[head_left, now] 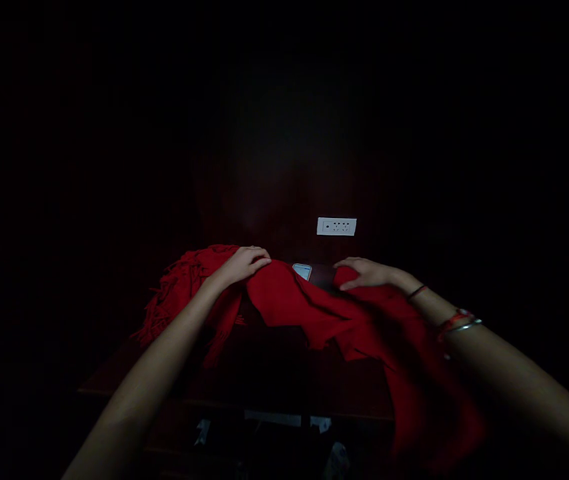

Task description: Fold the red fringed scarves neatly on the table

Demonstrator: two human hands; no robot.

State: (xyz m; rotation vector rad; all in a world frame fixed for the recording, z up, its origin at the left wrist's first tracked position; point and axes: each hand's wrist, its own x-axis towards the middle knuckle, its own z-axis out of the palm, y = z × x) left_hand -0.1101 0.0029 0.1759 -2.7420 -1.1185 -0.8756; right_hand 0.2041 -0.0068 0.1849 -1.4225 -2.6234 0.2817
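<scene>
A red fringed scarf [309, 310] lies spread over a dark wooden table [264, 390] in a very dim room. My left hand [245, 263] grips the scarf's upper edge near its bunched, fringed left part, fingers curled into the cloth. My right hand [368, 273] pinches the scarf's edge further right, fingers pressed on the fabric. The right end of the scarf drapes down off the table under my right forearm, which wears bracelets [457, 322].
A phone [303, 270] with a lit corner lies on the table between my hands, partly covered by the scarf. A white wall socket plate [336, 227] sits on the dark wall behind. Pale objects [284, 420] show below the table edge.
</scene>
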